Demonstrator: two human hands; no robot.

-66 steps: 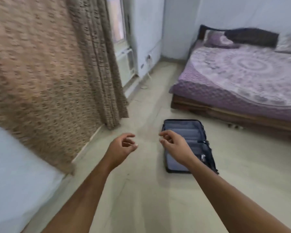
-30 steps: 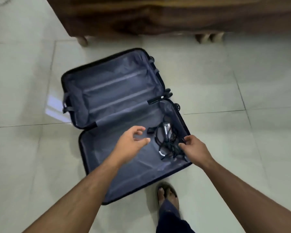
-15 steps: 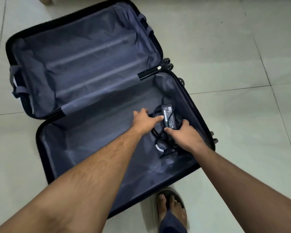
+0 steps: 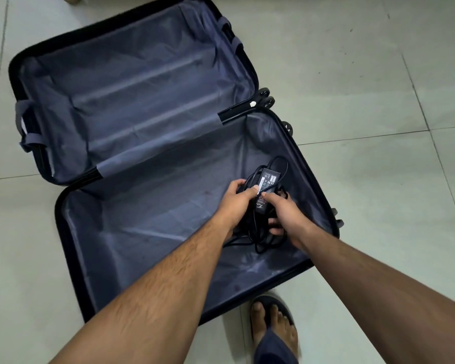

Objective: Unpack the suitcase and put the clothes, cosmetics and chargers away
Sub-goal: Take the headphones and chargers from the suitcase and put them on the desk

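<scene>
Both my hands were down in the near half of the open dark hard-shell suitcase with grey fabric lining (image 4: 147, 106), which lay flat on the pale tiled floor (image 4: 365, 74). My left hand (image 4: 237, 203) had its grip curled round the black rectangular laptop charger brick with a white printed label (image 4: 267, 185), thumb across its top. My right hand (image 4: 286, 216) was clenched on the lower end of the brick, fingers hooked through the tangle of black cable (image 4: 260, 237) beneath. The bundle sat towards the right wall of that half, and I could not tell whether it had left the lining. Nothing else showed in either half, so I judged this the last item. The risk I saw was the loose loops hanging below my hands: lifting quickly could let them slide free, snag on the suitcase rim, or drop the plug onto the tiles near my sandalled foot (image 4: 272, 327).
</scene>
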